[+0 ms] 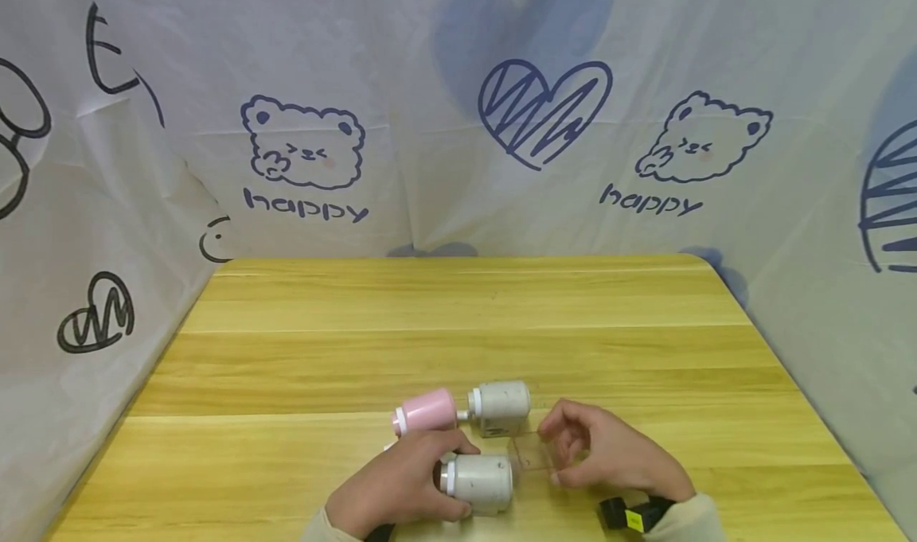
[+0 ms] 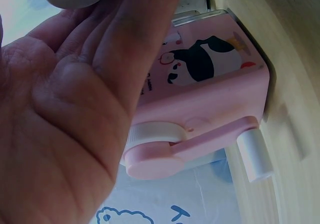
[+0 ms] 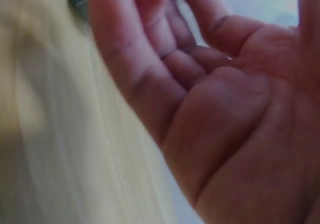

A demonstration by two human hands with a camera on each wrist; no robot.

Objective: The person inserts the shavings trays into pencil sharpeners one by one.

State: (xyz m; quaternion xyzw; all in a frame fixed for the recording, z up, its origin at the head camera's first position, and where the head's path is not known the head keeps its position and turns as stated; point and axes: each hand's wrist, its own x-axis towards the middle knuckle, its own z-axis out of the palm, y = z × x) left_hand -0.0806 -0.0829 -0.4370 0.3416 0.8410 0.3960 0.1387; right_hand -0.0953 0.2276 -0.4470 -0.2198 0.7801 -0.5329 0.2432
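In the head view my left hand (image 1: 401,474) grips a grey crank pencil sharpener (image 1: 481,480), thumb along its near side and fingers at its far side. My right hand (image 1: 609,450), fingers curled, pinches a clear plastic drawer (image 1: 532,451) just right of that sharpener. Behind the left hand lies a pink pencil sharpener (image 1: 428,409). The left wrist view shows its panda picture, pink crank (image 2: 215,139) and white handle knob (image 2: 254,154). A second grey sharpener (image 1: 501,403) lies right of the pink one. The right wrist view shows mostly my palm.
A wooden table (image 1: 458,327) lies under everything. White cloth (image 1: 423,112) with blue bear and heart drawings hangs behind it and at both sides. A black wrist device (image 1: 630,516) sits by the right sleeve (image 1: 691,518).
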